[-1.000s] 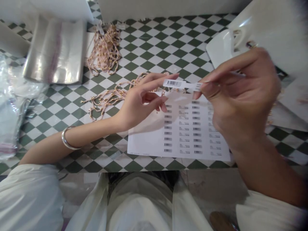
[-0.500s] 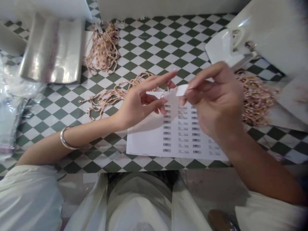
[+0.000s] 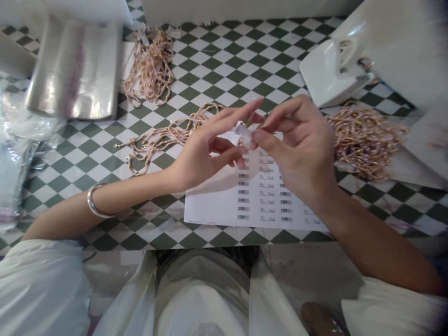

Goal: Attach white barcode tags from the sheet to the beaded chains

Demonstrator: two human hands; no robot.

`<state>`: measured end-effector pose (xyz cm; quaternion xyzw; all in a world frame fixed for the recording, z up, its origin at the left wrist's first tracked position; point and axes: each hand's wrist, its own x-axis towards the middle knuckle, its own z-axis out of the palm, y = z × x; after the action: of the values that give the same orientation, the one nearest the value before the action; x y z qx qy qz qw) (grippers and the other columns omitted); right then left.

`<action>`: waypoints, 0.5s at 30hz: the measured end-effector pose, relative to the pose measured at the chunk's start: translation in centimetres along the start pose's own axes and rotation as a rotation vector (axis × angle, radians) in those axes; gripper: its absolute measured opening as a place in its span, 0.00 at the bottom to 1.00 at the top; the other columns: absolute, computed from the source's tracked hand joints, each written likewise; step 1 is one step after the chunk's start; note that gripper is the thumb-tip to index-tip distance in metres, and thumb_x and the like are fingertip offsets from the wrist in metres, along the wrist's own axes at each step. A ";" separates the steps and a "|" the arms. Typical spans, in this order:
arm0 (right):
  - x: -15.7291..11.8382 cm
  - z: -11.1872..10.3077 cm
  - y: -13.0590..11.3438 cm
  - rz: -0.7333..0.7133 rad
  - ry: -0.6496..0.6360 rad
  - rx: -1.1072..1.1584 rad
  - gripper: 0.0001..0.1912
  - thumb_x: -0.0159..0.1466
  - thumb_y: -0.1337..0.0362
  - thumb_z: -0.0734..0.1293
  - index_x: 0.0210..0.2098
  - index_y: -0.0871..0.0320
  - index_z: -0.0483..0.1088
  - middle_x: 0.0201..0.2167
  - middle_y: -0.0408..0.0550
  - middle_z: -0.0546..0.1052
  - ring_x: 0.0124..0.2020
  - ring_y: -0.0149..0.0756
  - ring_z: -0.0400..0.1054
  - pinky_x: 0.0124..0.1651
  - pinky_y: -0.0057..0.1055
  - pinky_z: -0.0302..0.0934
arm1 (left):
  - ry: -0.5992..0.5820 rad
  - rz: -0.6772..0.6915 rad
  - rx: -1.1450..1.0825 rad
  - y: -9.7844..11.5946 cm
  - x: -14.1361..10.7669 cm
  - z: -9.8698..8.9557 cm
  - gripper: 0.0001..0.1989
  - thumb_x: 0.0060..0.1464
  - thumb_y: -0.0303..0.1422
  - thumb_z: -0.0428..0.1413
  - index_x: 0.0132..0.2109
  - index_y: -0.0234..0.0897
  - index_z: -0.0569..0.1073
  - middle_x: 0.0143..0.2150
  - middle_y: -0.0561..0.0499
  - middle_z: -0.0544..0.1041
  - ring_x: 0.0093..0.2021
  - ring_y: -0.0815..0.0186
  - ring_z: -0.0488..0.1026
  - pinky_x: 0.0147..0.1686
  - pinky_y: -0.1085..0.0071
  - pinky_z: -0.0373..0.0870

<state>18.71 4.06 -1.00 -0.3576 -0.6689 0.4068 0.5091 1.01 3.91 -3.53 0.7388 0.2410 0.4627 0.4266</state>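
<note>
Pink-and-gold bead chains (image 3: 164, 137) trail across a green-and-white checked bench (image 3: 224, 60), just left of the hands. The right hand (image 3: 301, 149) is pinched together on a small white tag (image 3: 245, 134), which sits between the two hands. The left hand (image 3: 199, 158) is beside it with its fingers loosely apart, the index reaching past the tag. The tag looks blurred and the fingers crowd it, so whether the left hand also grips it is hard to say.

Beneath both hands lies a sheet of barcode labels (image 3: 217, 200), its columns partly hidden by the right hand and the shadow of the left. A tangled heap of the same chain (image 3: 150, 65) sits further up the bench, and a larger heap (image 3: 366, 140) lies right of the right hand. Flat clear plastic bags (image 3: 73, 70) are stacked at the upper left, with crumpled plastic (image 3: 14, 140) at the left edge. A glossy white object (image 3: 329, 72) stands at the upper right, too cut off to name. A metal bangle (image 3: 98, 200) circles the left wrist.
</note>
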 end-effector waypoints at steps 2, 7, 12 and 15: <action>0.0 0.1 -0.2 0.013 -0.009 -0.005 0.09 0.59 0.67 0.71 0.31 0.54 0.64 0.29 0.35 0.67 0.34 0.25 0.71 0.62 0.39 0.65 | -0.002 -0.010 0.009 -0.1 0.0 0.1 0.29 0.62 0.35 0.53 0.67 0.55 0.56 0.59 0.49 0.66 0.40 0.72 0.77 0.33 0.79 0.81; 0.0 0.1 -0.5 0.074 0.006 0.022 0.11 0.58 0.65 0.73 0.29 0.53 0.64 0.28 0.37 0.67 0.37 0.28 0.72 0.61 0.35 0.66 | 0.010 0.008 -0.006 -0.3 -0.1 0.2 0.29 0.61 0.35 0.54 0.67 0.55 0.57 0.58 0.50 0.66 0.38 0.74 0.76 0.34 0.77 0.81; 0.0 0.2 -0.6 0.097 0.034 0.009 0.13 0.56 0.63 0.74 0.27 0.53 0.64 0.28 0.38 0.66 0.34 0.28 0.71 0.60 0.35 0.68 | 0.025 -0.017 0.011 -0.2 -0.2 0.4 0.29 0.61 0.34 0.54 0.66 0.55 0.58 0.58 0.50 0.66 0.42 0.70 0.76 0.35 0.75 0.82; -0.1 0.2 -0.5 0.107 0.028 0.045 0.13 0.56 0.64 0.75 0.27 0.53 0.64 0.28 0.38 0.66 0.34 0.28 0.71 0.59 0.36 0.69 | 0.026 -0.041 0.041 -0.2 -0.3 0.4 0.29 0.61 0.35 0.53 0.67 0.55 0.57 0.58 0.49 0.66 0.45 0.68 0.76 0.36 0.75 0.81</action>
<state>18.46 3.74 -0.58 -0.3870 -0.6325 0.4432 0.5038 1.23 3.57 -3.91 0.7363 0.2709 0.4583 0.4176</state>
